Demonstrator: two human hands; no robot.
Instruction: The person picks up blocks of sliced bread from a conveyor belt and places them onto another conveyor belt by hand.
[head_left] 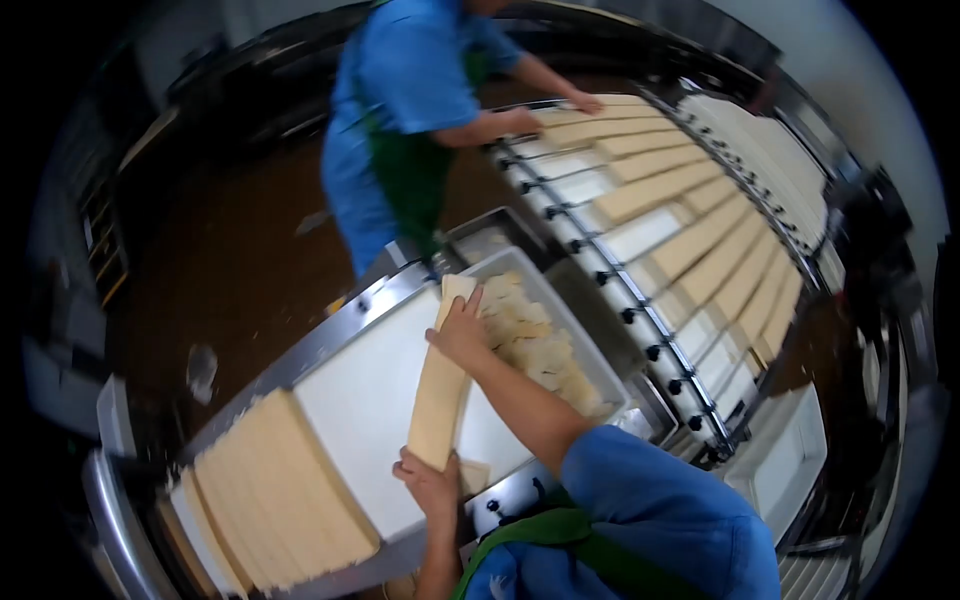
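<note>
A long, flat strip of pale dough (437,405) is held between my two hands, slanting across a white work surface (360,430). My right hand (462,335) lies over its far end, fingers around the edge. The near end is gripped by my left hand (430,482). A small dough scrap (476,476) lies just right of my left hand. Beside my right hand stands a white bin (598,378) filled with dough scraps (535,340). At the lower left, a wide dough sheet cut into strips (280,490) rests on the same surface.
Across from me, a co-worker in blue with a green apron (400,150) handles strips on a conveyor (655,345). Several dough strips (700,240) lie on it in rows. A white tray (785,470) sits at the right. A metal rail (340,325) edges my work surface.
</note>
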